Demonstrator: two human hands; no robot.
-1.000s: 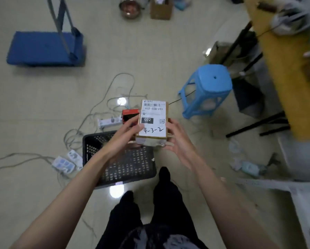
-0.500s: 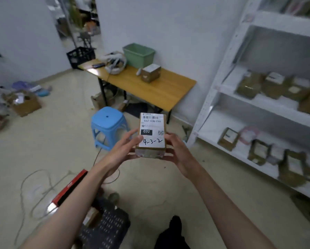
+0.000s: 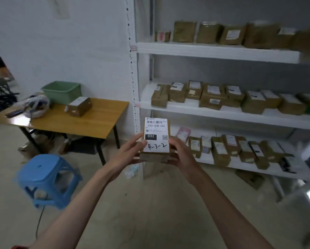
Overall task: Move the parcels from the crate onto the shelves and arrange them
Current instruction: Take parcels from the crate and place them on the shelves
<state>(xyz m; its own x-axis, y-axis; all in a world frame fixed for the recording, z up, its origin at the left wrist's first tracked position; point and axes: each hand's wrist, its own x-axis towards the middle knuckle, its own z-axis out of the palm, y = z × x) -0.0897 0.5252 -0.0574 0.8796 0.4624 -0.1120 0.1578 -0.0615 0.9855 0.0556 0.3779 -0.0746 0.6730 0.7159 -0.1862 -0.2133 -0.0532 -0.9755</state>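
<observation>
White shelves (image 3: pixel 217 52) now fill the view, the crate gone from sight; left hand (image 3: pixel 127 155) and right hand (image 3: pixel 180 155) clasp the parcel (image 3: pixel 156 139) between them, ready for shelving.

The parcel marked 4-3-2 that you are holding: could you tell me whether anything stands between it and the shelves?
Nothing visible does. Both the left hand and the right hand hold the parcel in open air before the shelves; only bare floor lies between.

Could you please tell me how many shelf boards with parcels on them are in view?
3: a top shelf, a middle shelf and a bottom shelf; more may lie outside the picture.
</observation>
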